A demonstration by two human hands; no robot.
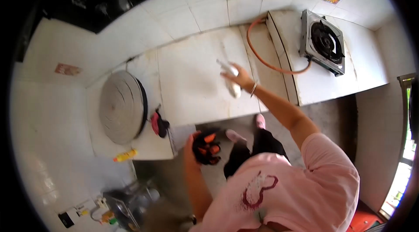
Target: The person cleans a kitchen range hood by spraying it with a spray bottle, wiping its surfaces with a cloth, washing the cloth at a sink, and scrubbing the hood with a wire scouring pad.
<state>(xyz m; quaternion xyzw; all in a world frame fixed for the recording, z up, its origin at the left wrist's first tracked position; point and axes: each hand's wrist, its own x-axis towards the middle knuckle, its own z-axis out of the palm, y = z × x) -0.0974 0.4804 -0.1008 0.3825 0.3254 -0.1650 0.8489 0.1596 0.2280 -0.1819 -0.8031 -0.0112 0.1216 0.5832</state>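
Note:
My right hand (pixel 239 76) is closed around a white, elongated thing (pixel 234 89) with a narrow pale tip, held over the white tiled counter (pixel 196 88). Blur hides its exact kind. Lower down, in front of the counter's edge, my left hand (pixel 190 145) grips a dark bundle with orange parts (pixel 207 148). What that bundle is I cannot make out. On the counter near my left hand lies a small pink and black cloth-like item (pixel 159 123).
A large round, ridged disc (pixel 120 107) stands at the counter's left, with a yellow tube (pixel 125 155) near it. On the raised slab at right sits a gas stove (pixel 324 42), its orange hose (pixel 279 69) curving across the counter. Blurred metal items (pixel 131 203) are at lower left.

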